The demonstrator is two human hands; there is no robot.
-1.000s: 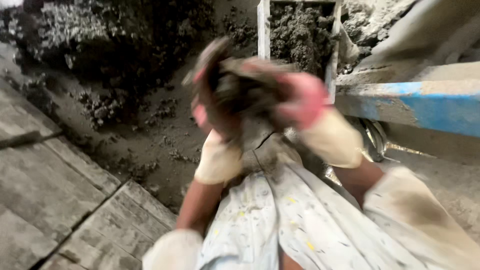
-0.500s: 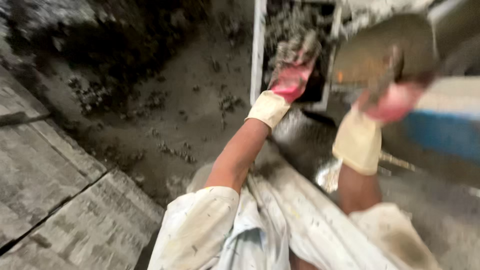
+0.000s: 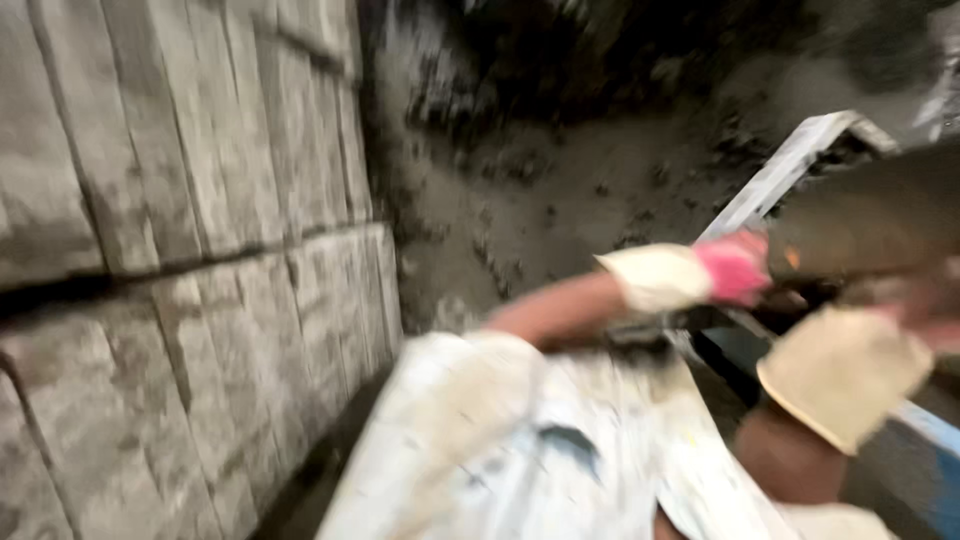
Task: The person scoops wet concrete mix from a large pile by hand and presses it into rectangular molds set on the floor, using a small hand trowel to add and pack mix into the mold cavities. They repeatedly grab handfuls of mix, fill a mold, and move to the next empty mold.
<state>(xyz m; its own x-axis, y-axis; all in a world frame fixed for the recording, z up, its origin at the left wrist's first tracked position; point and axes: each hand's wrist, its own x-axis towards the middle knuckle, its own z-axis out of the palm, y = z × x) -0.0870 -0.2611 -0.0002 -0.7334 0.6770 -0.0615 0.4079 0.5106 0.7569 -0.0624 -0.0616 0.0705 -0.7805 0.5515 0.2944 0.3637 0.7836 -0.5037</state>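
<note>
The view is blurred by motion. My left hand (image 3: 725, 268), in a pink and cream glove, presses against the near end of a large grey-brown block (image 3: 870, 215) at the right edge. Just below the block, my right hand (image 3: 865, 360), gloved the same way, grips it from underneath, and its fingers are smeared out. The block lies tilted over a white metal frame (image 3: 785, 170). My pale, mortar-stained sleeves fill the lower middle.
Rows of grey cast blocks (image 3: 180, 250) cover the left half. A dark heap of wet mix (image 3: 600, 60) lies at the top, with muddy ground (image 3: 560, 210) below it. A blue metal part (image 3: 935, 440) sits at the lower right.
Both hands held a clump of wet mix, then the left reached into the frame. Now both are on the grey block at the right, and the view has swung towards the block rows.
</note>
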